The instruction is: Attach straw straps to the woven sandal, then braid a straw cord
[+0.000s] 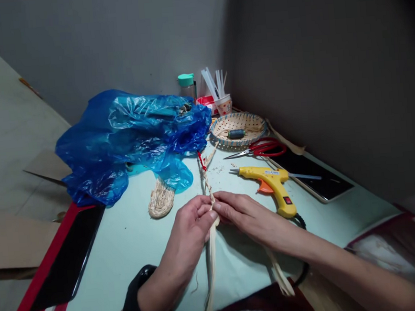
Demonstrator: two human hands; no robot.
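My left hand (pixel 197 217) and my right hand (pixel 239 214) meet at the middle of the table, both closed on a pale straw braid (pixel 207 180). Away from me, the braid runs up to a red tie (pixel 202 160) near the blue bag. One loose strand bundle (pixel 212 265) hangs from my fingers toward the table's front edge; another bundle (pixel 279 274) comes out below my right forearm. A coiled straw piece (pixel 161 198) lies left of the braid, partly under the bag. To the right rests a yellow glue gun (pixel 281 183) with a glue stick in its back.
A crumpled blue plastic bag (pixel 134 137) covers the back left. Behind the glue gun lie red-handled scissors (pixel 264 147), a woven basket (pixel 224 144) holding a thread spool (pixel 236 134), and a phone (pixel 313 176). A cup (pixel 224 107) holds glue sticks. A dark tablet (pixel 72 257) lies left.
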